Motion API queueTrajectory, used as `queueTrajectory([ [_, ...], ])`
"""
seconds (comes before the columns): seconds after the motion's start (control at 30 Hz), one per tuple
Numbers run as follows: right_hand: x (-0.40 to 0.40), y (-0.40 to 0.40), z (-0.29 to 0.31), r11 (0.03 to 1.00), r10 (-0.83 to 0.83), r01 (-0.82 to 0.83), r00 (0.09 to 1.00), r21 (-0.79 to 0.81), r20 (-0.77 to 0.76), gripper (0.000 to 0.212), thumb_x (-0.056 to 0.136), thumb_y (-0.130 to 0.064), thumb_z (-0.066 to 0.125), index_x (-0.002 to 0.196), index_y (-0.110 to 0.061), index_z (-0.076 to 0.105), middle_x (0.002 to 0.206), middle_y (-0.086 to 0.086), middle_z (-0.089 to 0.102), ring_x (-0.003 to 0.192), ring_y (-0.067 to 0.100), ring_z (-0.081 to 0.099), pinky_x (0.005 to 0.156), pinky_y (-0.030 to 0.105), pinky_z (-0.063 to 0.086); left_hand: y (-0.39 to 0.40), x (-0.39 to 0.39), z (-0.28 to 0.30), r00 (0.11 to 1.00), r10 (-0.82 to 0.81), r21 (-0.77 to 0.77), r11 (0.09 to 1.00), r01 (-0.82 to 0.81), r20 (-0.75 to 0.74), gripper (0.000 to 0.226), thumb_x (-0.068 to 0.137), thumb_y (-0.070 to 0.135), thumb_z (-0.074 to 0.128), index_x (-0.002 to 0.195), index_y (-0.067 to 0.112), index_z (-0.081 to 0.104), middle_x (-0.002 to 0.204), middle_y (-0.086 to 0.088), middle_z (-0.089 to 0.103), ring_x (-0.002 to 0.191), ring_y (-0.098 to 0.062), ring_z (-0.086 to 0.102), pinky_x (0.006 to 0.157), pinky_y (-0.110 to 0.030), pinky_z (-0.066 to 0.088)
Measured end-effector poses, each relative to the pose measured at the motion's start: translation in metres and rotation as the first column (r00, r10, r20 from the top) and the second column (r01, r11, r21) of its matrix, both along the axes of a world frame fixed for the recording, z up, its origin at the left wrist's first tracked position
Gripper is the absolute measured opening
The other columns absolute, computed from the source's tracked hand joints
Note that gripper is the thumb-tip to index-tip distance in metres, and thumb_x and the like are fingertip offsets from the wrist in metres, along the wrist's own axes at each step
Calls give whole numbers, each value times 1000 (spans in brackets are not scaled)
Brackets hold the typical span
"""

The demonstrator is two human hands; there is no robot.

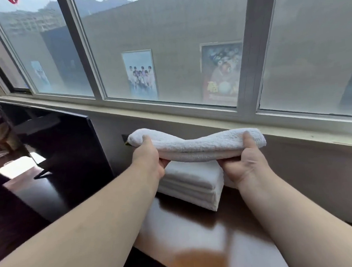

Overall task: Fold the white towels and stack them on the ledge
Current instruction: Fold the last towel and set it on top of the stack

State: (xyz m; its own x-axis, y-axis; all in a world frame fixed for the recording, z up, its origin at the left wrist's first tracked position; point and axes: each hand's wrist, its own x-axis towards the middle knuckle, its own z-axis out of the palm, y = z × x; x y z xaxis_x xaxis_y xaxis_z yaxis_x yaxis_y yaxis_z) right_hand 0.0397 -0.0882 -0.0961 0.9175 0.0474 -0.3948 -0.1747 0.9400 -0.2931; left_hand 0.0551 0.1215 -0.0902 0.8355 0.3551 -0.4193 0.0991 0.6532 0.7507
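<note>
I am gripping a folded towel [196,145] in my left hand [150,161] and right hand [245,164], carrying it above the stack [192,184] already on the ledge [197,235].

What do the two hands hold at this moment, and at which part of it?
Both hold one folded white towel, above the stack of folded towels. The left hand grips its left end, the right hand its right end, thumbs on top.

no readable text, poster [221,72] lettering blurred
</note>
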Motion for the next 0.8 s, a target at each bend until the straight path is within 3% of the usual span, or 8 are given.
queueTrajectory([
  [0.13,36,-6,1,993,-71,63,994,-97,-81,47,79,-36,82,105,-5,59,78,23,73,66,42,72,65,63,57,-1,43,0,1000,-27,-2,1000,27,-8,56,92,54,54,133,16,47,107,-17,69,73,-35,73,64,-48,60],
  [0.27,68,-5,-6,985,-118,101,986,-142,-117,29,87,-22,76,106,-5,60,98,19,72,85,38,72,80,61,57,4,77,-11,1000,-26,-15,1000,26,4,54,92,53,54,131,17,49,105,-15,70,70,-34,73,66,-50,60],
  [0.43,93,6,-22,982,-116,100,989,-159,-90,11,99,-11,58,104,-2,57,103,21,69,96,41,68,91,63,51,19,111,-27,999,-50,-14,999,50,-21,47,93,51,55,125,18,54,105,-11,71,71,-31,73,68,-51,60],
  [0.6,117,18,-30,974,-195,186,979,-127,-66,21,98,-4,48,117,-5,57,115,18,68,105,40,66,92,59,50,39,146,-34,990,-127,-85,988,131,56,36,89,43,61,116,18,60,100,-11,74,79,-33,73,75,-54,58],
  [0.8,136,44,-37,958,-273,261,957,-117,-99,25,96,-5,48,120,-4,57,116,20,68,105,42,66,96,59,49,65,187,-41,968,-232,-139,960,244,95,47,78,39,64,122,22,59,111,-12,71,93,-35,70,83,-57,54],
])
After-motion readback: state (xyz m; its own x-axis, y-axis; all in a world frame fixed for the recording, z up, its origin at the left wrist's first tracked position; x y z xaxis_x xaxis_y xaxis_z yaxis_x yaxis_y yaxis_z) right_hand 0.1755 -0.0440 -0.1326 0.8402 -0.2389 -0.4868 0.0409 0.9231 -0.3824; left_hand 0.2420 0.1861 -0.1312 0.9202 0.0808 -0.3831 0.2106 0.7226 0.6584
